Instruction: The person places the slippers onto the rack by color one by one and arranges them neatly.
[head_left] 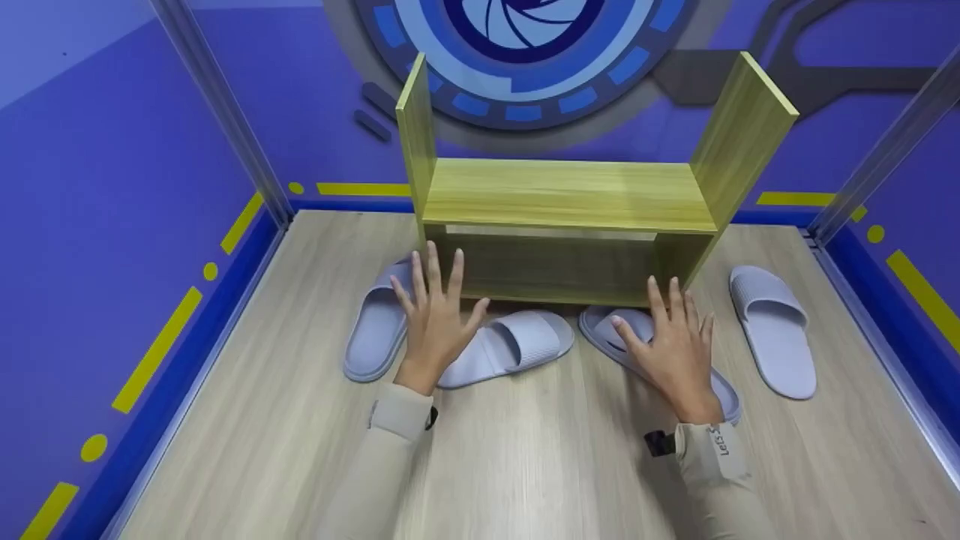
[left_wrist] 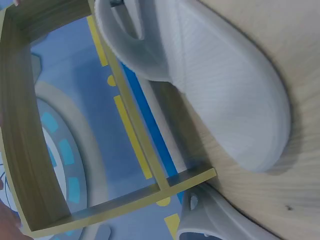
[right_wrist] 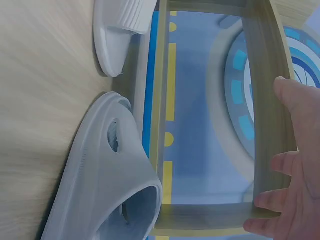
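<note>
My left hand (head_left: 436,322), fingers spread and straight, hovers over the left part of the floor with nothing in it. It overlaps a grey slipper (head_left: 371,334) on its left and the heel of a light grey slipper (head_left: 532,337) lying sideways. Likewise spread, my right hand (head_left: 679,360) is above a darker grey slipper (head_left: 724,394) with cut-outs, partly hiding it. In the right wrist view its fingers (right_wrist: 274,200) overlap the board of the wooden shelf (right_wrist: 272,115). Farther right lies another light grey slipper (head_left: 776,337), toe towards the back wall.
The two-tier wooden shelf (head_left: 562,195) stands upright behind the slippers, its side panels rising above the upper board. Blue printed walls (head_left: 135,187) with metal corner posts (head_left: 225,112) enclose the wood-patterned floor (head_left: 510,465) at the back and both sides.
</note>
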